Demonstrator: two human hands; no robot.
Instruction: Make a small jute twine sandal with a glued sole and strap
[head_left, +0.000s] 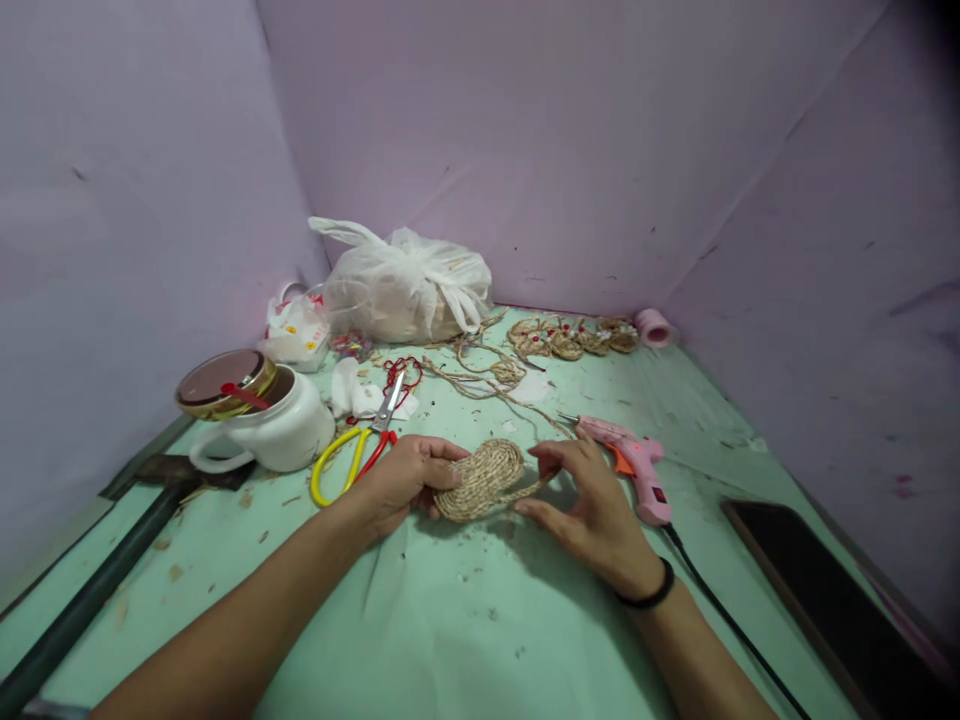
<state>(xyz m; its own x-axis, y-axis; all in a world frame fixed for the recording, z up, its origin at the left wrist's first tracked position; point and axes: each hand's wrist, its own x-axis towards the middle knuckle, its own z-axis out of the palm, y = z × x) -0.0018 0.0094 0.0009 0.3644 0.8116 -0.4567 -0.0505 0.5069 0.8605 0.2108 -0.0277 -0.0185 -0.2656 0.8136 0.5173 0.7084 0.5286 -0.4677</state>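
Note:
A flat coiled jute-rope piece (484, 478) lies on the green table cover (465, 620) between my hands. My left hand (401, 480) grips its left edge, fingers curled over it. My right hand (589, 505) pinches the loose rope end at the coil's right side. A black band circles my right wrist.
A pink glue gun (630, 465) with a black cord lies right of my hand. Yellow and red scissors (360, 445), a white mug with a gold lid (255, 415), a hammer (112, 570), a white plastic bag (409, 280), finished jute pieces (570, 338), pink tape (654, 327) and a dark tablet (832, 600) surround.

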